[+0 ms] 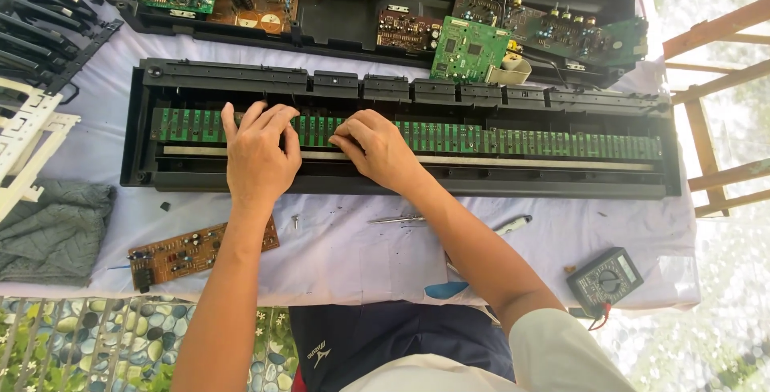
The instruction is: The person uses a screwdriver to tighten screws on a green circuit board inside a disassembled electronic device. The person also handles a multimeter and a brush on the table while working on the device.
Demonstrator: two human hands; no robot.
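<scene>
We are bent over a white cloth-covered table (361,256), and across its width lies the long black keyboard chassis (401,179) with its keys off, a long green contact board (481,139) running along its inside above a pale strip (521,161). Behind it sits the other black housing half (345,27), carrying several green and brown circuit boards (469,47). At the far left edge a rack of black keys (44,27) and a frame of white keys (24,139) rest partly off the table, with a grey cloth (52,232) crumpled below them. Our left hand (258,155) lies flat on the green contact board left of centre, fingers spread and loosely extended, pressing down and gripping nothing. Our right hand (377,150) rests just beside it on the same board, fingers curled downward with the tips on the board near the pale strip; we cannot tell whether anything is pinched under them. The two hands are close but not touching. Nearer to us on the cloth lie a loose brown circuit board (196,252) under the left forearm, a dark multimeter (605,280) at the right, a screwdriver (397,220) and a white pen-like tool (513,224) beside the right forearm, and a small screw (295,220) between the arms.
</scene>
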